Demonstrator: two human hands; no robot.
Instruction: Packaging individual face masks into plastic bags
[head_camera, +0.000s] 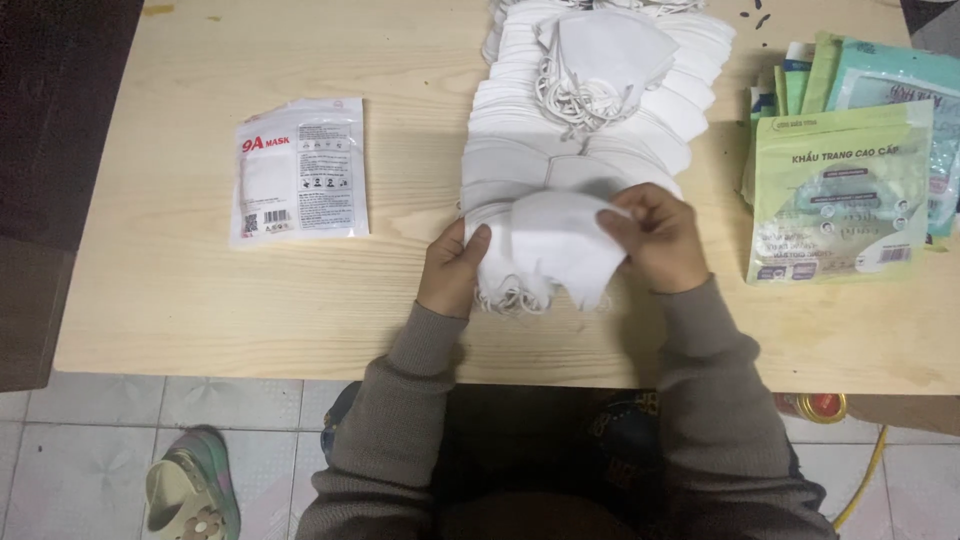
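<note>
My left hand (453, 268) and my right hand (655, 238) both grip a small bundle of white folded face masks (553, 243) just above the near part of the wooden table (180, 300). The left hand holds the bundle's left edge and the right hand pinches its upper right corner. White ear loops (512, 297) hang from the bundle's lower edge. Behind the bundle a long overlapping row of white masks (590, 140) runs toward the far edge, with a looser bunch of masks (600, 60) on top.
A sealed white mask packet (300, 170) lies flat to the left. A stack of green and teal pouches (840, 190) sits at the right. Below the table are a tiled floor, a green sandal (195, 490) and a yellow cable (865, 480).
</note>
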